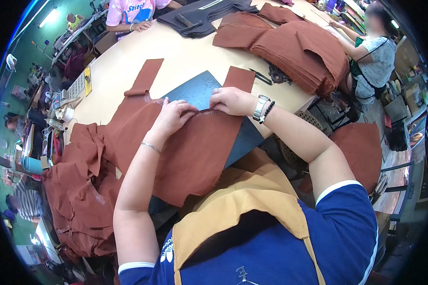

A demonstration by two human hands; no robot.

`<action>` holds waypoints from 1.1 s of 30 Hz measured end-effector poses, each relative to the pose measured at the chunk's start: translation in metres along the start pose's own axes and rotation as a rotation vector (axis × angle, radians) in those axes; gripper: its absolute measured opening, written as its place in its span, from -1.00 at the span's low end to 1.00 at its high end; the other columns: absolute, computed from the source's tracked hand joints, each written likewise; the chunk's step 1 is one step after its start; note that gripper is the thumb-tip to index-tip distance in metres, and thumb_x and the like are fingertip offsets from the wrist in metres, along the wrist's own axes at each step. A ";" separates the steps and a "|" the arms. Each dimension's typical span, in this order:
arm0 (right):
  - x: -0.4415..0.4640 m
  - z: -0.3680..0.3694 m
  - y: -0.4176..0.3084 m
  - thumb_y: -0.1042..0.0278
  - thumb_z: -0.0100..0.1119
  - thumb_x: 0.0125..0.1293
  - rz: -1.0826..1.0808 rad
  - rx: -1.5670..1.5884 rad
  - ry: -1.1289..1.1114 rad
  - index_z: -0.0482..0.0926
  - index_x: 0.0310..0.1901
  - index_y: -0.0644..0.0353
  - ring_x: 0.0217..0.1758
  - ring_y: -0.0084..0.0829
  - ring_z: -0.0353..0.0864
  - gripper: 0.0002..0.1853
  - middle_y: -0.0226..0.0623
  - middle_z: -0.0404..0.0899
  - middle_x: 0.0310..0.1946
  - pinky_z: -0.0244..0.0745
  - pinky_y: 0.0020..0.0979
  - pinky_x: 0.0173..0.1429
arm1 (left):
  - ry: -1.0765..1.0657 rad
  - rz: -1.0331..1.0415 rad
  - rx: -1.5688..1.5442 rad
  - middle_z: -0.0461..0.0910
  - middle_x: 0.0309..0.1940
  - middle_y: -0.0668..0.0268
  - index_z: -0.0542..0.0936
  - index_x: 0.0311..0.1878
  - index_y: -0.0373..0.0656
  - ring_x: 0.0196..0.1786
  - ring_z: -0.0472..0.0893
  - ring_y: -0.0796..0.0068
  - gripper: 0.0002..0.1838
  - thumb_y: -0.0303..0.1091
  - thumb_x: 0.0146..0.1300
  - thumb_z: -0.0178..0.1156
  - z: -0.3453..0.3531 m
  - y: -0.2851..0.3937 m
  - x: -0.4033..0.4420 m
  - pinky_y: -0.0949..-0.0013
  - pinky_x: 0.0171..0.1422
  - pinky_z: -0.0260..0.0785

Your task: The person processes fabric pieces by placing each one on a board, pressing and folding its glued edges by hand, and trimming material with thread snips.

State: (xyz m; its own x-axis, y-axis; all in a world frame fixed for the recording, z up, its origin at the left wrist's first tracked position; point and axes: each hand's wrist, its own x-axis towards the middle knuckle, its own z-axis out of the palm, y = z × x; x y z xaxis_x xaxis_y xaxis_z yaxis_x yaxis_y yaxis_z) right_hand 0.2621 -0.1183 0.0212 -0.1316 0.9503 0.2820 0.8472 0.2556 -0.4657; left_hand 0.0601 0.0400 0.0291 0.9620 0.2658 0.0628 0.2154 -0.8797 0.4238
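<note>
A rust-brown cut fabric piece (195,156) lies over a blue board (195,90) at the table's near edge and hangs toward my apron. My left hand (172,115) pinches the fabric's curved upper edge, its fingertips pressed on the cloth. Close by on the right, my right hand (233,101) holds the same edge between closed fingers. A short stretch of edge with pale marks shows between the two hands. One fabric strip extends up at the left, and another reaches up beside my right hand.
Crumpled brown fabric (81,190) is heaped at the left. A thick brown fabric stack (299,52) sits at the back right, near black scissors (260,76). Dark cut pieces (204,16) lie at the back. One person (133,14) stands across the table (114,71), another (378,52) at right.
</note>
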 end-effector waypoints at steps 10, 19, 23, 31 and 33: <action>-0.021 0.017 -0.013 0.37 0.09 0.27 -0.121 -0.463 0.082 0.68 -0.12 0.04 -0.05 -0.36 0.57 -0.79 -0.39 0.59 -0.20 0.45 -0.29 0.09 | 0.227 0.305 0.414 0.65 -0.10 0.53 0.74 -0.09 0.27 0.02 0.63 0.48 -0.70 -0.41 0.30 0.11 0.015 -0.032 -0.014 -0.30 0.51 0.05; -0.013 0.026 -0.033 0.28 0.00 0.33 -0.071 -0.637 0.059 0.60 0.00 0.02 0.14 -0.33 0.52 -0.73 -0.34 0.61 -0.12 0.24 -0.02 0.30 | 0.270 0.295 0.350 0.61 -0.15 0.53 0.74 -0.15 0.22 -0.11 0.63 0.47 -0.76 -0.41 0.27 0.16 0.014 -0.031 -0.017 -0.23 0.52 0.05; -0.006 0.026 -0.049 0.29 0.00 0.33 -0.007 -0.645 -0.012 0.59 0.02 0.04 0.14 -0.31 0.53 -0.72 -0.31 0.61 -0.08 0.20 0.05 0.37 | 0.313 0.350 0.353 0.60 -0.16 0.55 0.74 -0.18 0.23 -0.09 0.63 0.50 -0.77 -0.38 0.26 0.18 0.014 -0.036 -0.014 -0.26 0.50 0.08; 0.002 0.038 -0.060 0.39 -0.02 0.28 0.073 -0.625 -0.049 0.58 0.05 0.11 -0.02 -0.32 0.57 -0.68 -0.26 0.55 -0.13 0.36 -0.22 0.05 | 0.342 0.373 0.445 0.61 -0.15 0.62 0.73 -0.20 0.29 0.00 0.62 0.56 -0.74 -0.41 0.18 0.21 0.009 -0.054 -0.010 -0.23 0.52 0.07; 0.002 0.042 -0.061 0.39 -0.02 0.29 0.088 -0.611 -0.019 0.56 0.07 0.11 -0.02 -0.32 0.58 -0.66 -0.26 0.55 -0.11 0.36 -0.21 0.04 | 0.356 0.370 0.440 0.63 -0.17 0.62 0.72 -0.20 0.26 -0.01 0.63 0.56 -0.76 -0.41 0.18 0.22 0.010 -0.055 -0.010 -0.22 0.53 0.06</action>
State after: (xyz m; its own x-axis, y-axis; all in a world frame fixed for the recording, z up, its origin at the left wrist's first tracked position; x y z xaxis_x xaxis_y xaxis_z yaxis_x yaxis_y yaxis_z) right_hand 0.1891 -0.1247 0.0151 -0.0525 0.9676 0.2470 0.9962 0.0336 0.0802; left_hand 0.0407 0.0820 -0.0037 0.8877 -0.0361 0.4591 0.0039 -0.9963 -0.0859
